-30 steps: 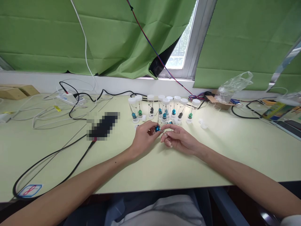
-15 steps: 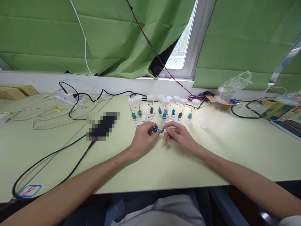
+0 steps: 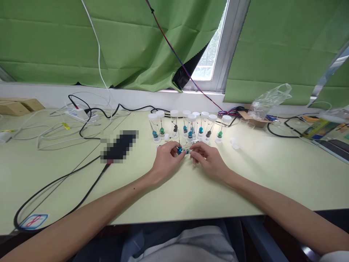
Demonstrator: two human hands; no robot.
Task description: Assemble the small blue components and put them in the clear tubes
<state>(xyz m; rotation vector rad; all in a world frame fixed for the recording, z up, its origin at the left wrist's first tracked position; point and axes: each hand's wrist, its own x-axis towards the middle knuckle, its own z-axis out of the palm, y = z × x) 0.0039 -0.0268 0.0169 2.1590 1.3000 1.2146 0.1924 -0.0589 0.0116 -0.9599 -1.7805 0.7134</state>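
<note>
My left hand pinches a small blue bead-like part with a thin dark pin standing up from it, just above the pale green table. My right hand meets it from the right, fingertips pinched on a small clear piece that touches the blue part. Directly behind both hands stands a row of several clear tubes with white caps, each holding a blue, green or dark bead on a pin.
Loose white caps lie right of the tubes. A blurred dark object with black cables lies to the left, with a white power strip behind. A clear plastic bag and a box are at the back right.
My right hand has turned over and closed in on the blue part, its fingers now curled down. Both hands have shifted slightly towards the tubes.
</note>
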